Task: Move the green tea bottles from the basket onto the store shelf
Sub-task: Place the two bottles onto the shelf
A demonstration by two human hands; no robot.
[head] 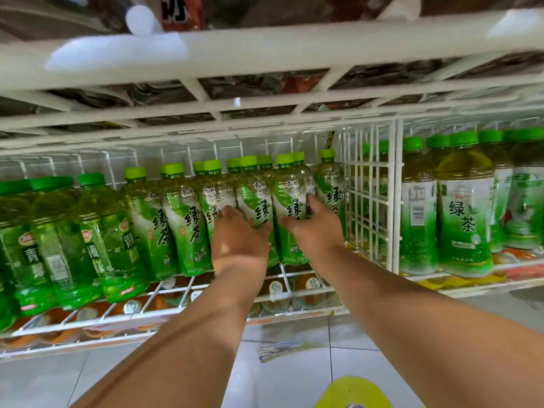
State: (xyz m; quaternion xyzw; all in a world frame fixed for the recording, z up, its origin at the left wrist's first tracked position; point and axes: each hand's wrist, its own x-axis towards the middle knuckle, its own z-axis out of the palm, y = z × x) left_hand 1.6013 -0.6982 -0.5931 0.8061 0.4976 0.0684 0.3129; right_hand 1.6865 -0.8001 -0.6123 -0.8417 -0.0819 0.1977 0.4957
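— How many hands are at the shelf?
— Two: the left hand (pixel 238 240) and the right hand (pixel 316 228).
— And green tea bottles (pixel 188 219) with the pale label in front?
— Six, with more caps behind I cannot count.
— The darker green bottles (pixel 112 237) on the left?
— At least three in front.
— Past the wire divider (pixel 368 195)?
— Two larger bottles (pixel 465 207) in front; more behind, uncountable.

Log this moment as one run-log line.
phase: placing | left hand: on green tea bottle | right hand: on neighbouring green tea bottle | wire shelf: both standing | basket: unseen
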